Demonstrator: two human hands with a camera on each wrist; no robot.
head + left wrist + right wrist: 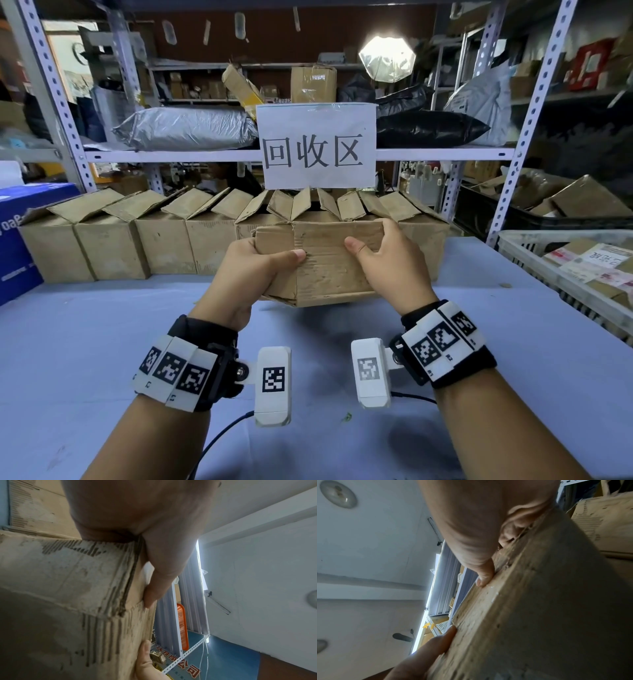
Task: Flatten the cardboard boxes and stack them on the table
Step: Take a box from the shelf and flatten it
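We hold one cardboard box [325, 263] up in the air, just above the blue surface [102, 342]. It is in front of us, between our two hands, and its shadow falls on the surface under it.

Our left hand [250, 274] grips the left side of the box. Its thumb lies flat across the front, and the left wrist view shows the fingers [159, 582] curled round the edge of the box. Our right hand [383, 263] grips the right side. Its thumb presses on the front too, and its fingers [394, 229] hook over the top right corner. In the right wrist view a fingertip [483, 578] pushes on the rough brown side of the box.

The box looks worn and a bit squashed. Its top flap is folded down at the front.

Behind it, a row of boxes [137, 240] stands on the far part of the surface, side by side, with their flaps sticking up. A white paper sign [317, 147] with big dark writing hangs from the shelf [171, 156] above the row. Grey and black bags lie on that shelf. A blue box [20, 233] sits at the left edge, and a white crate [548, 270] with packets in it sits at the right.
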